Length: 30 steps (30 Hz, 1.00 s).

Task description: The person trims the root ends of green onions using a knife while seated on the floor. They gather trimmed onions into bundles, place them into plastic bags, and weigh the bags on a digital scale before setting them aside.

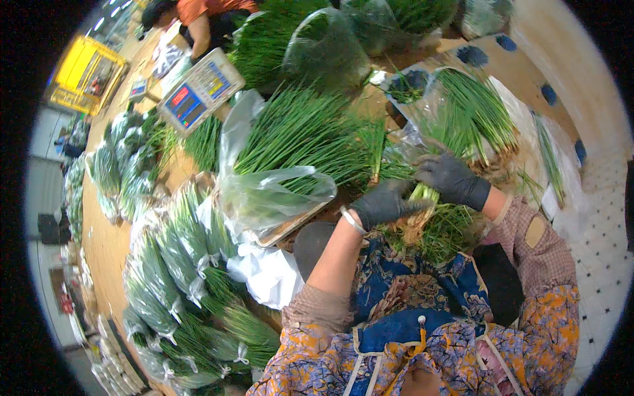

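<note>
Over my lap, a small bunch of scallions points its pale stems and roots toward me. My right hand, in a dark glove, is closed around the bunch above the pale stems. My left hand, gloved as well, lies across the left side of the stems near the roots; its fingers are blurred, so its grip is unclear. Beneath both hands, a heap of loose green trimmings rests on my blue patterned apron. A large pile of scallions lies in an open clear plastic bag to the left.
A digital scale stands beyond the pile. Several bagged scallion bundles cover the left side, beside a white plastic bag. More scallions lie at the right. Another person bends over at the far left, near a yellow crate.
</note>
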Motion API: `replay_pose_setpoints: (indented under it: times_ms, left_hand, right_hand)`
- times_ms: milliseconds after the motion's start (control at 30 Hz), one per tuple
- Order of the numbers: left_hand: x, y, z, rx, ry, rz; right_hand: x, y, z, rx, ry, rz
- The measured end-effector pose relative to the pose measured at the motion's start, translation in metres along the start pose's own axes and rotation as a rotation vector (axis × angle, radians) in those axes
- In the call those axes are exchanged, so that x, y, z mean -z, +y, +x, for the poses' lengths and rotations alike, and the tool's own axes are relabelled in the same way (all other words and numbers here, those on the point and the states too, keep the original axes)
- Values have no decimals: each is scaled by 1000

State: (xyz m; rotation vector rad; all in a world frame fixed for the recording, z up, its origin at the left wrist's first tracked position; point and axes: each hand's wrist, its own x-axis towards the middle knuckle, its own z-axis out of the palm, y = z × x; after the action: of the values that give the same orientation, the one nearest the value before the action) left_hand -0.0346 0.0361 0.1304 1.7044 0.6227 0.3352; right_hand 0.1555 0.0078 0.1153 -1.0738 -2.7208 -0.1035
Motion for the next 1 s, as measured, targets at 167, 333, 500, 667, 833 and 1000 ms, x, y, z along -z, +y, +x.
replay_pose_setpoints:
  times_ms: [167,333,500,667,833,1000]
  left_hand:
    - [99,12,-42,-172,1457,810]
    - [141,-61,-110,331,1691,1079]
    - [173,-77,-114,35,1742,611]
    - [179,-71,-109,-207,1735,381]
    - [181,-72,-118,-166,1626,357]
    - [177,-49,-125,-355,1631,230]
  right_hand:
    - [-1,31,41,-301,-91,-25]
    - [0,41,154,-262,-194,-164]
    - [-61,-13,296,-153,-216,-54]
    - [-138,-73,360,-138,-36,46]
    - [-103,-52,330,-219,73,416]
    - [-74,-27,235,-515,19,1440]
